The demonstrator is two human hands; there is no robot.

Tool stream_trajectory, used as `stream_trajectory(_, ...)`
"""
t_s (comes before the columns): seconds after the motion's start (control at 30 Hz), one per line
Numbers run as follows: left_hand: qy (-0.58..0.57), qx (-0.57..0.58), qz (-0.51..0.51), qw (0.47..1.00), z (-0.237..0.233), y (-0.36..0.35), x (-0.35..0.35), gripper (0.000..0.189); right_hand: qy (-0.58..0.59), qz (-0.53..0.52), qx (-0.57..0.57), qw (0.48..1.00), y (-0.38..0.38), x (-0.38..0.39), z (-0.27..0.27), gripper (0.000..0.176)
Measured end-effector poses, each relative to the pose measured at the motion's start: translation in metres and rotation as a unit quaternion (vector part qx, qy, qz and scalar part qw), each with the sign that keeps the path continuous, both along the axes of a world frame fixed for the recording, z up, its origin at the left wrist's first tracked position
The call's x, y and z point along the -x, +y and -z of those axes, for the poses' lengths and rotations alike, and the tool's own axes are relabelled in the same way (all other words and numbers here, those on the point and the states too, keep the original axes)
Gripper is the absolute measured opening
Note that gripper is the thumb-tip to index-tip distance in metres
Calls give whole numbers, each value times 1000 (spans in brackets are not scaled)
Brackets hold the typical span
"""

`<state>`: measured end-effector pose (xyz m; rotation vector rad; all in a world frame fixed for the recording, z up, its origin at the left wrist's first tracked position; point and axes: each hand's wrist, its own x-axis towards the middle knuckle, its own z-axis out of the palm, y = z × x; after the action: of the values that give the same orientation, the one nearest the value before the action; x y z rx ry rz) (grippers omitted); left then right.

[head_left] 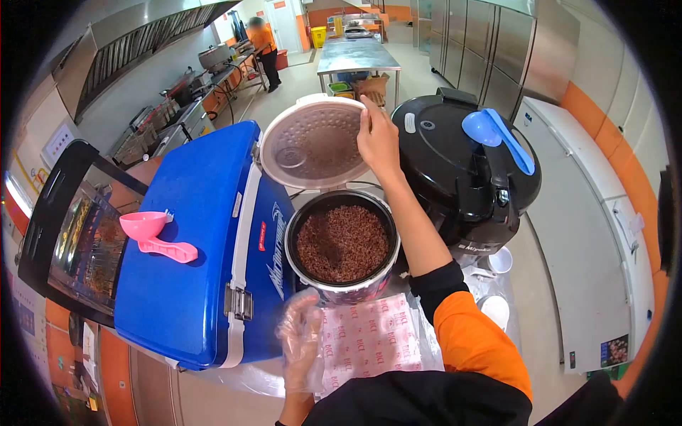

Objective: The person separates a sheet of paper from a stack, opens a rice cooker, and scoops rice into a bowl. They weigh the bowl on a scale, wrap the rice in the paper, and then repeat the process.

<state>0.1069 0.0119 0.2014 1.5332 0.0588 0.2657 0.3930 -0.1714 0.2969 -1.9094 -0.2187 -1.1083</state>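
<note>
My right hand (378,142) grips the right edge of the raised rice cooker lid (312,142), whose inner side is beaded with moisture. Below it, the open rice cooker (290,252) holds reddish-brown cooked rice (348,245) with a dark hollow left of centre. My left hand (298,337), in a clear plastic glove, is in front of the cooker, beside a stack of printed wrapping paper (369,337). Its fingers look loosely bent and apart, slightly blurred, with nothing visible in them.
To the left stands a blue cooler box (192,184) carrying a pink scoop (153,234). At right, a closed black rice cooker (433,163) bears blue scoops (497,135). White cups (499,261) sit below it. A person (265,53) works by the far stoves.
</note>
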Motion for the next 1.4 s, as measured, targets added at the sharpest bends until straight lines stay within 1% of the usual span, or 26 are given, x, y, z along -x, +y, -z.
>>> stream_trajectory(0.1, 19, -91, -6, 996, 30, 9, 2, 36, -12, 1, -2, 1000, 0, -10, 2, 31)
stream_trajectory(0.13, 12, -106, -10, 994, 34, 10, 1, 38, -18, 0, -3, 1000, 0, -12, 1, 31)
stream_trajectory(0.17, 5, -121, -14, 992, 35, 11, -1, 40, 8, -3, -2, 1000, -1, -13, 1, 30)
stream_trajectory(0.2, -2, -137, -19, 990, 38, 13, -4, 42, 8, 2, 1, 1000, -1, -14, 0, 30)
stream_trajectory(0.23, -5, -172, -17, 985, 47, 16, -9, 50, 8, 6, 4, 1000, 0, -17, 1, 29)
stream_trajectory(0.33, 30, -91, 86, 992, 49, 12, -28, 58, 4, 14, 9, 1000, 3, -18, 1, 27)
stream_trajectory(0.37, 66, -70, 99, 990, 49, 10, -28, 66, 8, 15, 9, 1000, 3, -17, 1, 26)
stream_trajectory(0.4, 60, -23, 98, 993, 59, 10, -33, 67, 12, 17, 9, 1000, 2, -16, 1, 26)
stream_trajectory(0.43, 57, 24, 98, 993, 74, 10, -40, 68, -11, 3, 12, 1000, 0, -15, 0, 24)
stream_trajectory(0.47, 53, 71, 97, 991, 88, 13, -46, 69, 7, 9, 16, 1000, -1, -12, 2, 23)
stream_trajectory(0.53, 60, 36, 118, 991, 94, 22, -51, 70, 38, 19, 22, 999, 1, -2, -1, 22)
stream_trajectory(0.57, 66, 17, 127, 990, 97, 28, -52, 71, 28, 19, 20, 999, 2, -2, 1, 22)
stream_trajectory(0.7, 82, 100, 103, 986, 95, 26, -50, 71, 0, 48, 17, 999, 4, -14, 5, 22)
stream_trajectory(0.8, 74, 66, 98, 990, 94, 29, -51, 70, 20, 47, 38, 998, -3, -27, 3, 22)
stream_trajectory(0.93, 67, 100, 125, 985, 60, 24, -47, 65, 17, 67, 40, 997, -5, -46, 4, 22)
stream_trajectory(1.0, 60, 107, 130, 984, 51, 20, -49, 63, 55, 84, 46, 994, -5, -61, 1, 23)
stream_trajectory(1.1, 41, 76, 154, 984, 51, 21, -51, 61, 105, 110, 32, 988, 1, -86, -1, 27)
stream_trajectory(1.2, 24, 60, 160, 985, 71, 28, -54, 68, 122, 115, 13, 986, 7, -102, -3, 35)
stream_trajectory(1.23, 34, 62, 147, 987, 76, 29, -52, 67, 127, 116, 9, 985, 9, -101, 0, 39)
stream_trajectory(1.33, 61, 69, 116, 989, 80, 25, -44, 65, 112, 94, 6, 989, 13, -79, 5, 51)
stream_trajectory(1.4, 68, 73, 102, 990, 68, 17, -40, 63, 19, 98, 59, 993, 13, -80, 22, 60)
